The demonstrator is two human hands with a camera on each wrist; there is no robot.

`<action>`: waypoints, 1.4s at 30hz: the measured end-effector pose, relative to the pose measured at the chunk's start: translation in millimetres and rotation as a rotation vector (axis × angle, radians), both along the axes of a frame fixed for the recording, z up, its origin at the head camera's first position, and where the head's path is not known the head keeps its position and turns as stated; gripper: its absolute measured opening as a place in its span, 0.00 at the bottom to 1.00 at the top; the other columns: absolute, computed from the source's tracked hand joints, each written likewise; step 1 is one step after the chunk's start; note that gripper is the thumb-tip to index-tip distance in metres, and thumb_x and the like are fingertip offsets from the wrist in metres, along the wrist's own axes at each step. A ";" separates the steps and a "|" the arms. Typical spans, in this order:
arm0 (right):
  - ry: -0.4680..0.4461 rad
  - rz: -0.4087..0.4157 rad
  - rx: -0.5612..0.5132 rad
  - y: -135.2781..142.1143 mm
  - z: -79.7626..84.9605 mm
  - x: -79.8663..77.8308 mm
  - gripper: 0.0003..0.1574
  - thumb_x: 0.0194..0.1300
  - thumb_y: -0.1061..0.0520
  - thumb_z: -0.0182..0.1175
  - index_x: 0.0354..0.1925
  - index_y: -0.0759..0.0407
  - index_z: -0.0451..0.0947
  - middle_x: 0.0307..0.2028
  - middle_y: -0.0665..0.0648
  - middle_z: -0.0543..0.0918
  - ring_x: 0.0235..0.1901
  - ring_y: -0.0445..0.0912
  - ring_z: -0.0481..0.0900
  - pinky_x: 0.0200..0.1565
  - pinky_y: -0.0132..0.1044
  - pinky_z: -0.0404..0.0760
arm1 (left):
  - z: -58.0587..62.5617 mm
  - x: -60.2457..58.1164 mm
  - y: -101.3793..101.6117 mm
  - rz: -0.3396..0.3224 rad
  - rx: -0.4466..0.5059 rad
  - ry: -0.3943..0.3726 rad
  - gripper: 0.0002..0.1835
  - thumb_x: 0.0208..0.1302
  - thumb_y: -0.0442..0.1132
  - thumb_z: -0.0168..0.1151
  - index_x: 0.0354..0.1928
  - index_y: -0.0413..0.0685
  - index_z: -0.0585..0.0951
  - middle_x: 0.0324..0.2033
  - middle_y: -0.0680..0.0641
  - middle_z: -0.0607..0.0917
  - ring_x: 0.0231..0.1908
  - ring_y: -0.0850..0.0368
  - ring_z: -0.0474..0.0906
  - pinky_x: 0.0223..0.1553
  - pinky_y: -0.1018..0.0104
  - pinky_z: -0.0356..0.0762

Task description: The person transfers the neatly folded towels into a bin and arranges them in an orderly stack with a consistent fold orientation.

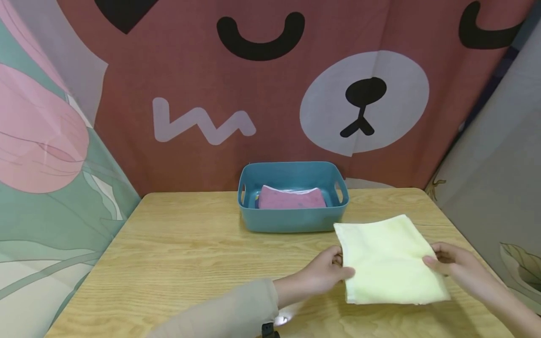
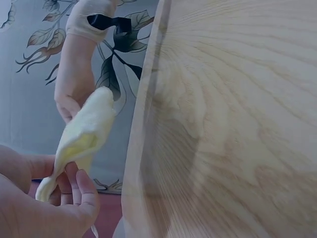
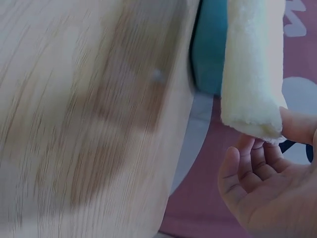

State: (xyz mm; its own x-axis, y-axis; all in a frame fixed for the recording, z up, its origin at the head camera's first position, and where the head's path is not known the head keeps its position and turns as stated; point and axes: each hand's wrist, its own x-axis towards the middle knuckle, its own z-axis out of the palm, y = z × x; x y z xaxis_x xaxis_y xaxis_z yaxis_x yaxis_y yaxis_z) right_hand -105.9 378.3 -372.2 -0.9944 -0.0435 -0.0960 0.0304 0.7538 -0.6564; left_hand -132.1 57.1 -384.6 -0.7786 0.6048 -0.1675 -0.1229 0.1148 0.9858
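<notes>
A pale yellow towel, folded into a rough square, is held up over the right side of the table between both hands. My left hand pinches its left edge, thumb on the near face and fingers behind. On the opposite edge my right hand grips it the same way. The left wrist view shows the folded layers of the towel parting a little between the hands. In the right wrist view the towel's thick folded edge rests between thumb and fingers.
A blue plastic basket with side handle holes stands at the back of the wooden table. Inside it lies a folded pink cloth. Behind the table hangs a reddish-brown curtain with a bear face; patterned fabric hangs at both sides.
</notes>
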 end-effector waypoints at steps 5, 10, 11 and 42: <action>-0.025 0.003 -0.056 -11.1 5.2 2.8 0.25 0.76 0.53 0.53 0.56 0.76 0.72 0.47 0.61 0.82 0.38 0.30 0.75 0.37 0.34 0.75 | 2.8 4.0 -12.1 0.008 0.011 0.036 0.13 0.68 0.29 0.59 0.52 0.39 0.73 0.30 0.51 0.71 0.27 0.61 0.63 0.30 0.71 0.65; -0.016 0.004 -0.074 -20.6 3.7 3.4 0.26 0.75 0.53 0.54 0.56 0.76 0.71 0.47 0.61 0.82 0.38 0.31 0.76 0.37 0.34 0.76 | 2.8 5.9 -21.2 0.017 0.005 0.044 0.09 0.68 0.30 0.59 0.48 0.40 0.73 0.28 0.52 0.69 0.27 0.60 0.62 0.29 0.71 0.63; -0.011 0.004 -0.072 -22.5 3.0 3.7 0.26 0.75 0.53 0.55 0.56 0.76 0.71 0.47 0.61 0.82 0.38 0.32 0.76 0.37 0.34 0.76 | 2.4 6.0 -22.9 0.022 0.003 0.043 0.09 0.68 0.30 0.60 0.47 0.40 0.74 0.28 0.52 0.69 0.27 0.60 0.63 0.29 0.71 0.64; 0.065 -0.036 -0.128 -87.7 2.7 10.5 0.22 0.71 0.49 0.61 0.52 0.64 0.78 0.45 0.56 0.82 0.38 0.37 0.78 0.37 0.33 0.77 | 0.4 14.9 -69.3 0.233 -0.053 0.139 0.12 0.68 0.36 0.63 0.50 0.39 0.79 0.34 0.49 0.77 0.27 0.60 0.69 0.27 0.71 0.67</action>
